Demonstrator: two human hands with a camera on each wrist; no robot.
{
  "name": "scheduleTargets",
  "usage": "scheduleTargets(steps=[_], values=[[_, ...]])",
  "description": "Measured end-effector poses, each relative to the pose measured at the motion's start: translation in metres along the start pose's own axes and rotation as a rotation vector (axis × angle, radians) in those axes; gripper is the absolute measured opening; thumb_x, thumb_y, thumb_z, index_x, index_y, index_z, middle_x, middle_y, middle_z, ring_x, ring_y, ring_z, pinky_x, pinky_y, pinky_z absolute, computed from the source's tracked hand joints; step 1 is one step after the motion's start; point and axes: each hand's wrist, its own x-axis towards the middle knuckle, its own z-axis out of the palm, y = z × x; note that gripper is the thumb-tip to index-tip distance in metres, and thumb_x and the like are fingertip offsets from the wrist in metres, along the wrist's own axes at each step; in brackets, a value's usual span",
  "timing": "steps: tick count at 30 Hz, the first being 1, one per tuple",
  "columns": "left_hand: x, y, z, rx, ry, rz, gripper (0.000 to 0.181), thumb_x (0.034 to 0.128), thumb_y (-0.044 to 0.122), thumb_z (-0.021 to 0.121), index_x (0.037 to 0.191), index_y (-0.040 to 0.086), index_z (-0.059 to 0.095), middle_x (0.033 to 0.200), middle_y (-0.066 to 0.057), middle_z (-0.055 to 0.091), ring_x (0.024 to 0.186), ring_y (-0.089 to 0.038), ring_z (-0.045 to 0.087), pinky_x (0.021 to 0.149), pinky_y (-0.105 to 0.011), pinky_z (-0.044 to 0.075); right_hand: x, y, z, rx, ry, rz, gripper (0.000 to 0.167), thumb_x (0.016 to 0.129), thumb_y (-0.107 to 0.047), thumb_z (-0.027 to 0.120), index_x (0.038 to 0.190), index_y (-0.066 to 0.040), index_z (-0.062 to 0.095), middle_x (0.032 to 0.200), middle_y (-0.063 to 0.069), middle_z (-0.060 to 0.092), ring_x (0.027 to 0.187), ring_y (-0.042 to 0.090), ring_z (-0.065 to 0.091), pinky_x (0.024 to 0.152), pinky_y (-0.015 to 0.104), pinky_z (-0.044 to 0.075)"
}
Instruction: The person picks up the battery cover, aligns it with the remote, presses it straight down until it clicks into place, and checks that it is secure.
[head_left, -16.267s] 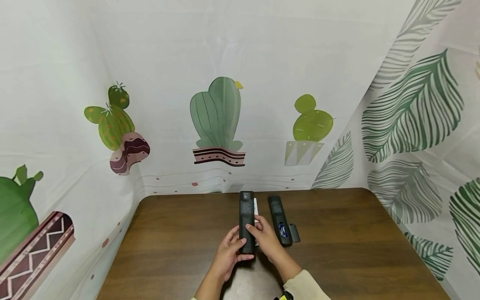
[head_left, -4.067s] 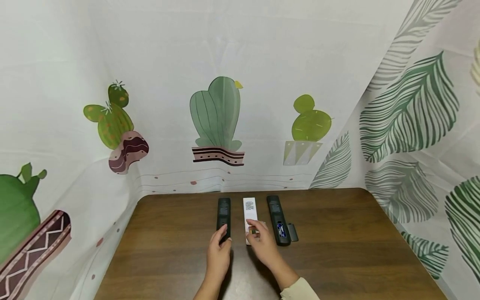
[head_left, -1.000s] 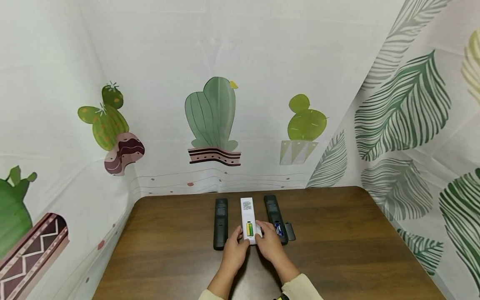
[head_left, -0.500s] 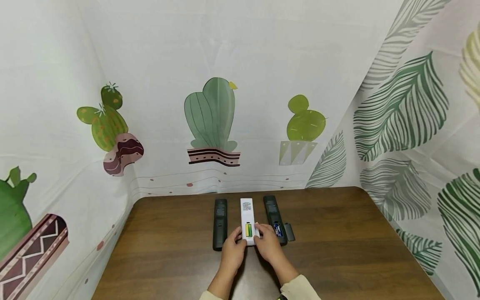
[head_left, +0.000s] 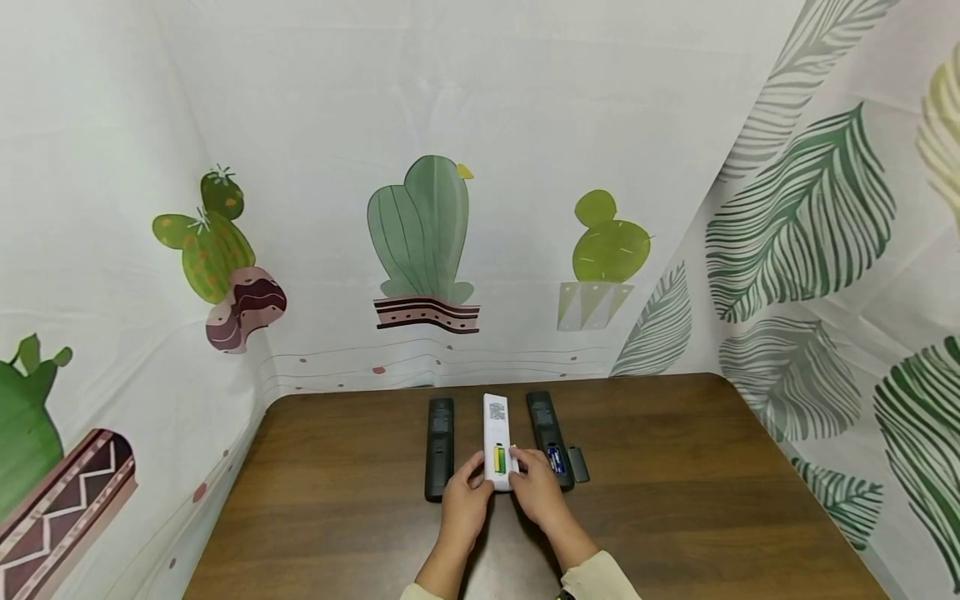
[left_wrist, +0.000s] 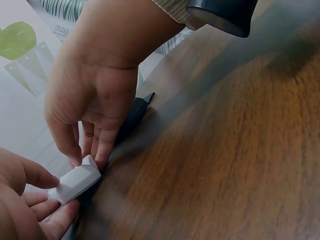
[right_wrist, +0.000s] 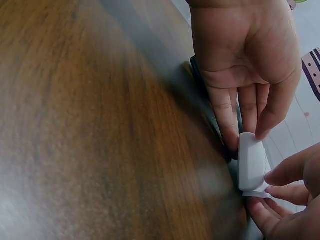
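Between both hands is a white remote (head_left: 497,427), back side up, with a yellow-green battery (head_left: 499,460) in its uncovered compartment. My left hand (head_left: 464,510) grips its near end from the left, thumb on top. From the right, my right hand (head_left: 542,498) holds the same end, thumb on the edge. A thin white piece (right_wrist: 257,194) sticks out beside the white remote (right_wrist: 251,162) at my right fingers in the right wrist view. The left wrist view shows the white remote (left_wrist: 77,182) pinched between my left hand (left_wrist: 22,200) and right hand (left_wrist: 92,95).
A black remote (head_left: 440,450) lies left of the hands. On the right lies another black remote (head_left: 546,421) with blue batteries (head_left: 556,459) exposed, and a dark cover (head_left: 578,465) beside it. All are on a brown wooden table (head_left: 675,500) before a patterned cloth (head_left: 525,83).
Earlier both hands held the left black remote, then my left hand touched it on the table; now both hold the white one. In the last half second its far end shifted slightly right.
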Motion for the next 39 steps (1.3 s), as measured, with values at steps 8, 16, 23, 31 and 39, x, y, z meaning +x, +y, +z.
scheduleTargets(steps=[8, 16, 23, 31, 39], values=[[0.0026, -0.003, -0.0011, -0.03, -0.014, 0.002, 0.051, 0.0922, -0.001, 0.065, 0.14, -0.008, 0.052, 0.138, -0.029, 0.058, 0.112, -0.033, 0.068, 0.083, -0.022, 0.057, -0.0001, -0.0001, -0.0005, 0.018, -0.007, 0.023, 0.044, 0.087, 0.003, 0.063, 0.131, 0.009, 0.062, 0.127, 0.026, 0.058, 0.113, 0.036, 0.064, 0.091, 0.04, 0.054], [0.0023, -0.0028, -0.003, -0.048, -0.053, -0.01, 0.055, 0.0934, 0.001, 0.064, 0.143, -0.014, 0.045, 0.134, -0.033, 0.06, 0.117, -0.037, 0.065, 0.092, -0.032, 0.058, 0.0015, 0.0016, 0.001, 0.032, -0.007, 0.019, 0.045, 0.085, 0.004, 0.063, 0.13, 0.009, 0.062, 0.125, 0.026, 0.058, 0.112, 0.036, 0.064, 0.088, 0.035, 0.054], [0.0019, 0.0016, -0.0032, -0.052, -0.087, -0.023, 0.054, 0.0931, 0.003, 0.066, 0.141, -0.014, 0.048, 0.131, -0.032, 0.062, 0.114, -0.036, 0.067, 0.09, -0.035, 0.059, 0.0016, 0.0015, 0.0013, 0.032, -0.012, 0.049, 0.044, 0.087, 0.003, 0.062, 0.131, 0.009, 0.061, 0.128, 0.026, 0.057, 0.114, 0.036, 0.062, 0.092, 0.041, 0.053], [0.004, -0.0056, -0.0041, -0.094, -0.129, -0.039, 0.058, 0.0904, 0.004, 0.069, 0.142, -0.012, 0.048, 0.131, -0.031, 0.063, 0.115, -0.033, 0.068, 0.09, -0.033, 0.059, -0.0001, 0.0006, 0.0025, 0.044, -0.003, 0.046, 0.045, 0.087, 0.003, 0.063, 0.131, 0.01, 0.061, 0.125, 0.026, 0.058, 0.113, 0.036, 0.062, 0.09, 0.038, 0.054], [0.0058, -0.0041, -0.0046, -0.174, -0.121, -0.078, 0.056, 0.0898, 0.003, 0.068, 0.14, -0.013, 0.049, 0.131, -0.032, 0.062, 0.112, -0.029, 0.067, 0.086, -0.025, 0.058, -0.0011, 0.0029, 0.0021, 0.06, -0.01, 0.034, 0.044, 0.088, 0.003, 0.063, 0.131, 0.01, 0.061, 0.126, 0.026, 0.058, 0.113, 0.035, 0.063, 0.088, 0.031, 0.054]])
